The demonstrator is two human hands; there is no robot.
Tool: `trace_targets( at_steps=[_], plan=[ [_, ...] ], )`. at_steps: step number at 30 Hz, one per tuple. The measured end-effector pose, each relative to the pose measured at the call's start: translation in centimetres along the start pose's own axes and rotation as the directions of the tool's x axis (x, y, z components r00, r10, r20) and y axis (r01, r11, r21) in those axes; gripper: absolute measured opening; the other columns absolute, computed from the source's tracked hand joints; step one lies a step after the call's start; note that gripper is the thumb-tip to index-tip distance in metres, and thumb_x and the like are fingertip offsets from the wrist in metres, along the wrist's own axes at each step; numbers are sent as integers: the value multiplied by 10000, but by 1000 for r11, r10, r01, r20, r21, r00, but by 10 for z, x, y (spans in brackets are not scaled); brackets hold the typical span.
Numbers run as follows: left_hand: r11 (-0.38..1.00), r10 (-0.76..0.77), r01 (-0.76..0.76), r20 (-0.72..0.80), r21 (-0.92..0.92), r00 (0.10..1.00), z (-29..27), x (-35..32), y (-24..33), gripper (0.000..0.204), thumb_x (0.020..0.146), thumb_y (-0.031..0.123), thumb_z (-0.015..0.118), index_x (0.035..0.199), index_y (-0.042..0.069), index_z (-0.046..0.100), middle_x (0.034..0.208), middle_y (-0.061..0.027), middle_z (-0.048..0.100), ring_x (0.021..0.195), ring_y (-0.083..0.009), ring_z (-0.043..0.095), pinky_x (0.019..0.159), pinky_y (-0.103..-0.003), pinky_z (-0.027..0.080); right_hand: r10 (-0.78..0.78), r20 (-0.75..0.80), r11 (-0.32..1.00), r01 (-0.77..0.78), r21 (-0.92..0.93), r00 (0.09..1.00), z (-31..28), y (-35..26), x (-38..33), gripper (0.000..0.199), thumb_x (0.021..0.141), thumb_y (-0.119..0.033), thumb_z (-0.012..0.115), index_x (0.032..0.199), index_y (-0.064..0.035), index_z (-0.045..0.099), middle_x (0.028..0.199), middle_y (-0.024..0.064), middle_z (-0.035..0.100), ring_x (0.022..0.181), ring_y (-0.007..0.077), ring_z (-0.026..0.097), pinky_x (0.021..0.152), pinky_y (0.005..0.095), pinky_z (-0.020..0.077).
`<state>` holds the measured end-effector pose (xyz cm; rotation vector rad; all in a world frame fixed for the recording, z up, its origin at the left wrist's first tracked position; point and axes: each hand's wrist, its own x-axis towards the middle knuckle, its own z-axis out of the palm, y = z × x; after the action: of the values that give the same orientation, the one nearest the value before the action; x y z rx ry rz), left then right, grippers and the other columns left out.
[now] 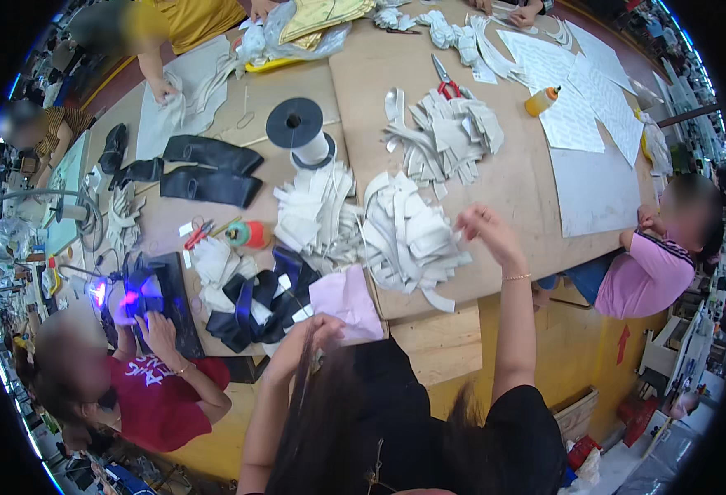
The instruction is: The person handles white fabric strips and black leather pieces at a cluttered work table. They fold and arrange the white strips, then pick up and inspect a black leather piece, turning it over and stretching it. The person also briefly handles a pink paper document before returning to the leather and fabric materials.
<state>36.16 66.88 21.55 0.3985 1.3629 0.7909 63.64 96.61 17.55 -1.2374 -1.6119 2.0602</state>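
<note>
My left hand [321, 332] is closed at the table's near edge, beside a pale pink sheet [348, 299]. What its fingers hold, if anything, is hidden. Raised to the right, my right hand [492, 233] has its fingers pinched together; whatever is in them is too small to name. It is nearest to a heap of off-white fabric strips [404, 227]. A second heap of pale strips [317, 206] lies to the left of that one. Shiny black pieces [251, 309] with white tags are just left of the pink sheet.
A large spool [295, 124] stands behind the strips. Red-handled scissors [447, 82] and an orange bottle [542, 101] lie farther back. A red-and-green bottle [247, 234] is at left. People sit around the table, one in red [161, 396] close on my left, one in pink [647, 276] at right.
</note>
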Motion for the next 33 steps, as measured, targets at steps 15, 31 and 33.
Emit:
trace_targets(
  at_steps=[15, 31, 33],
  plan=[
    [943, 93, -145, 181, 300, 979, 29, 120, 108, 344, 932, 212, 580, 1197, -7, 558, 974, 1, 603, 889, -63, 519, 812, -215, 420, -429, -429, 517, -173, -838, 795, 7, -55, 320, 253, 812, -185, 585, 911, 32, 669, 923, 233, 658, 906, 352, 630, 824, 418, 494],
    [788, -13, 114, 169, -604, 986, 22, 239, 141, 345, 949, 195, 485, 1189, -53, 500, 1131, -157, 569, 1048, -266, 567, 929, -367, 460, -161, -177, 639, -34, -768, 971, 1, -84, 341, 375, 785, -372, 689, 789, -4, 614, 784, 151, 657, 719, 275, 631, 658, 362, 485],
    [709, -10, 109, 145, -697, 989, 27, 273, 146, 349, 956, 189, 460, 1205, -56, 469, 1148, -174, 552, 1070, -285, 552, 960, -381, 451, -210, -218, 711, -4, -703, 953, 1, -89, 340, 357, 780, -351, 710, 793, -10, 605, 758, 117, 646, 681, 218, 608, 624, 324, 468]
  ],
)
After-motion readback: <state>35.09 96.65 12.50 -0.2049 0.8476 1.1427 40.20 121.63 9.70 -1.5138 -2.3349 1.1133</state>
